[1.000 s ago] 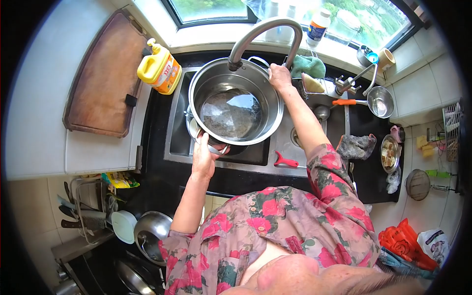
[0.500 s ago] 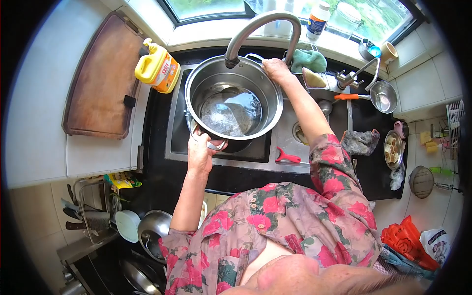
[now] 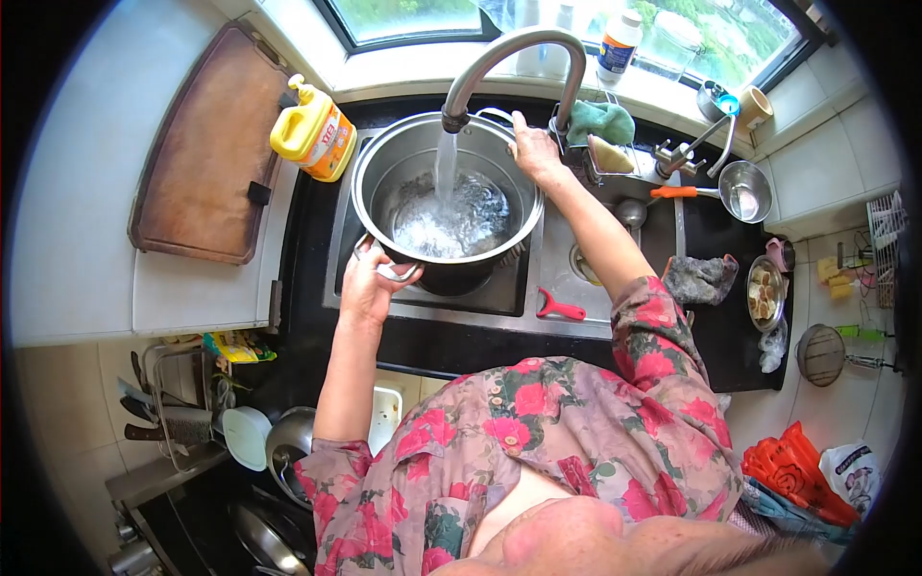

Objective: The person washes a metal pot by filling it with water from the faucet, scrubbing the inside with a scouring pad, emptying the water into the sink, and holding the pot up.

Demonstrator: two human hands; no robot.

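Steel pot: left hand curled round handle; right hand open alongside.

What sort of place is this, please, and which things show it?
It looks like a kitchen, probably a home one: a steel sink with a curved faucet running water into a large pot, a chopping board, and knives in a rack.

A silvery, two-handled pot holding rippling water is over the sink.

Black countertop — bearing a yellow bottle, grey cloth and food dish.
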